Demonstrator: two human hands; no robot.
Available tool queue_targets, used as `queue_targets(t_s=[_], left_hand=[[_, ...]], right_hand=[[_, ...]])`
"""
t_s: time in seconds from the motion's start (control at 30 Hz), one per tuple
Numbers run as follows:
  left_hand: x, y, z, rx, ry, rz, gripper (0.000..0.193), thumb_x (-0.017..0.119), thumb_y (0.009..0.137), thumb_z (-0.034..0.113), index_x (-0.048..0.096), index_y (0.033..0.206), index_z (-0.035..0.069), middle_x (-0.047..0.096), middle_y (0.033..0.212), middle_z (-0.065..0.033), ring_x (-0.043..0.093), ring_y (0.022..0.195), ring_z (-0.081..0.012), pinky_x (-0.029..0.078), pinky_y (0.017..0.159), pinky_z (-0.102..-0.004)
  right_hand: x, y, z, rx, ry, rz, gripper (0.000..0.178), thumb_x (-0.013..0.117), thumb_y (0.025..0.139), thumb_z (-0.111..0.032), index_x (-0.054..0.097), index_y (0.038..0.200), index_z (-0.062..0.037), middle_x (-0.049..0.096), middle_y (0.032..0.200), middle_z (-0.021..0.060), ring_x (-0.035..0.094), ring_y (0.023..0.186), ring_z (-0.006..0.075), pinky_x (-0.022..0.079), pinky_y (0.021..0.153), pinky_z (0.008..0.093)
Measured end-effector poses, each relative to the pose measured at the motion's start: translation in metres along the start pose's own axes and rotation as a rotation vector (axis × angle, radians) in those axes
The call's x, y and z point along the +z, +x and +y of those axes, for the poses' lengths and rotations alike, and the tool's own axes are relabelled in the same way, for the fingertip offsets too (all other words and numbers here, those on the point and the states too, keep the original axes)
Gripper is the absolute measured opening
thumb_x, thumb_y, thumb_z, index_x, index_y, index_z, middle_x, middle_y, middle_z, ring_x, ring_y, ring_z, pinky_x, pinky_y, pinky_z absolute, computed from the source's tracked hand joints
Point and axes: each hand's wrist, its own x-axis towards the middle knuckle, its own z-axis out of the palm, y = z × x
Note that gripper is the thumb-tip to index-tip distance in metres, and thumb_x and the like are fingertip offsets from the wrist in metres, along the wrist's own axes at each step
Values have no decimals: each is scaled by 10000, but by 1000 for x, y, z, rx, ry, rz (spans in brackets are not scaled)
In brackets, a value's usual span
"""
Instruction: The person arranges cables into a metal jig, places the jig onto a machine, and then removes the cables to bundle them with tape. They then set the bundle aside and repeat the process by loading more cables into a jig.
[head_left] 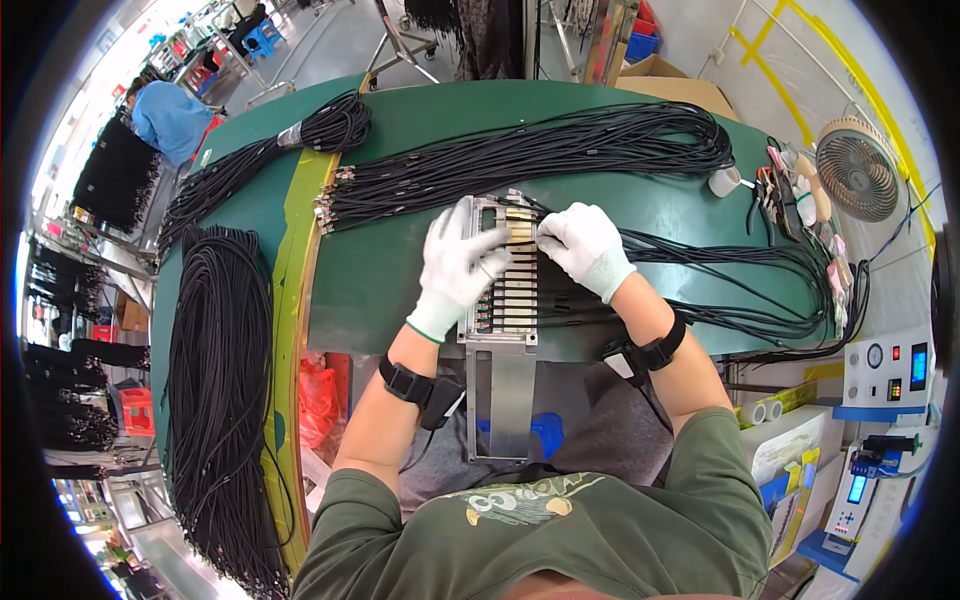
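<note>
White-gloved left hand (pixel 455 260) spreads blurred fingers over a silvery, slotted metal fixture (pixel 508 338) at the desk's (pixel 365 290) near edge; the right hand (pixel 585 248) bunches beside black cables (pixel 680 248), its grip too hidden to tell.

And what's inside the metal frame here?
The metal frame holds a row of pale strips; black cables lead off to its right. The left hand covers part of its left side, the right hand some cables; what lies beneath them cannot be seen.
</note>
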Motion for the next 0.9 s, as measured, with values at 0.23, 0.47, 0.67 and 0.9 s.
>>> queue_targets(t_s=[0.23,0.47,0.67,0.9], left_hand=[[1,1,20,70,344,-241,320,720,803,440,765,1103,339,422,1487,-249,353,1382,-449,175,1187,-574],[9,-2,8,73,251,-212,307,716,819,411,767,1107,317,459,1465,-229,377,1373,-435,201,1183,-565],[13,-4,-9,23,118,-86,247,713,843,326,771,1040,189,567,1368,-197,465,1311,-404,303,1147,-522],[8,5,-12,-64,-114,207,177,716,860,205,687,870,31,676,1199,-154,554,1193,-392,438,1038,-450]], right_hand=[[-3,4,9,148,-250,120,148,709,831,-304,711,880,-165,665,805,17,611,890,263,466,781,405],[2,6,24,223,-281,9,133,708,813,-286,708,861,-162,657,851,17,600,935,262,466,798,402],[-7,7,28,216,-250,53,117,712,798,-257,698,850,-154,655,834,31,602,906,276,462,786,402],[-16,5,9,-171,61,200,101,715,795,-195,681,825,-105,663,806,59,608,864,297,464,758,413]])
